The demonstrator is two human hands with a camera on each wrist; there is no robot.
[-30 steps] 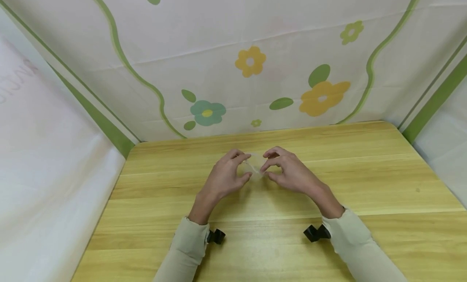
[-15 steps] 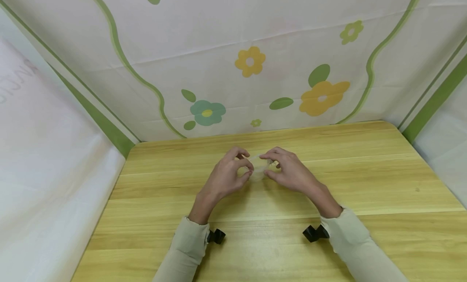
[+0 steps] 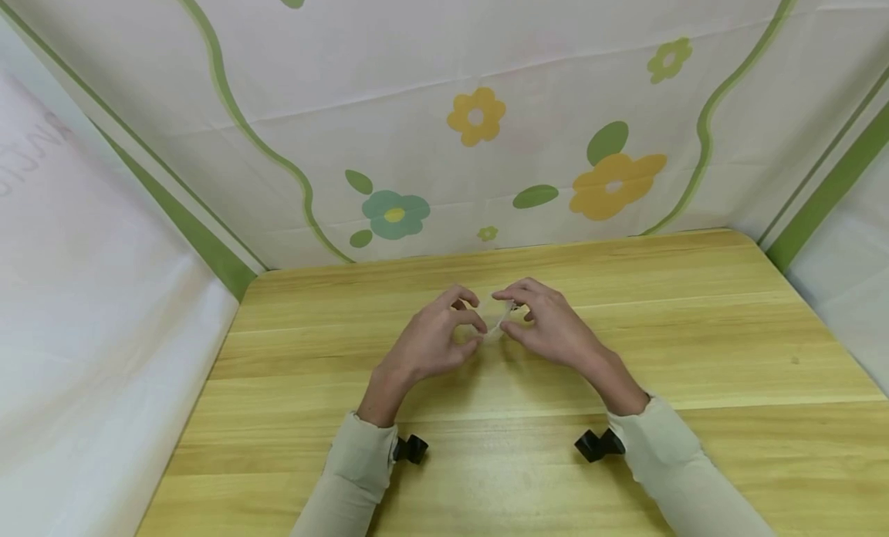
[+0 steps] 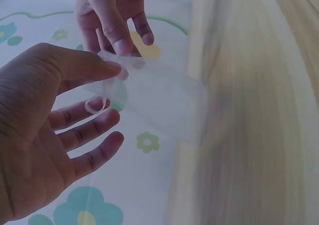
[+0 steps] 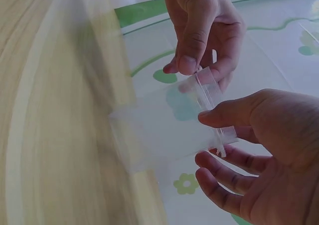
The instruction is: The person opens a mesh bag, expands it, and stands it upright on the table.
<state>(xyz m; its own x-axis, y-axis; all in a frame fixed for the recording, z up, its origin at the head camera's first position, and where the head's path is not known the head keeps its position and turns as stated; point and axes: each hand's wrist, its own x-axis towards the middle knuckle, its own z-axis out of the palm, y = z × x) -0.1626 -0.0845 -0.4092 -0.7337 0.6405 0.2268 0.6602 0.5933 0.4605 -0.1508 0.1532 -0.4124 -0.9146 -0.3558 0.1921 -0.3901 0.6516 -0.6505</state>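
Observation:
A small translucent drawstring bag (image 5: 157, 125) hangs between the two hands, over the wooden table in the head view. Its gathered edge carries a thin pale cord, and a small cord loop (image 4: 95, 105) shows beside the left fingers. My left hand (image 3: 434, 332) pinches one corner of that edge between thumb and index finger. Across from it, my right hand (image 3: 556, 329) holds the other end, its thumb lying on the bag and its fingers behind. In the left wrist view the bag's body (image 4: 159, 98) spreads out flat; nothing inside it can be made out.
The wooden table (image 3: 500, 460) runs up to a white cloth backdrop (image 3: 417, 74) printed with flowers and green lines. Another white cloth (image 3: 104, 290) hangs at the left. Black wrist camera mounts (image 3: 411, 449) sit at both sleeves.
The bag has turned from facing the head view to nearly edge-on. My left index finger and thumb have closed on its edge, and the right fingers have shifted their hold upward.

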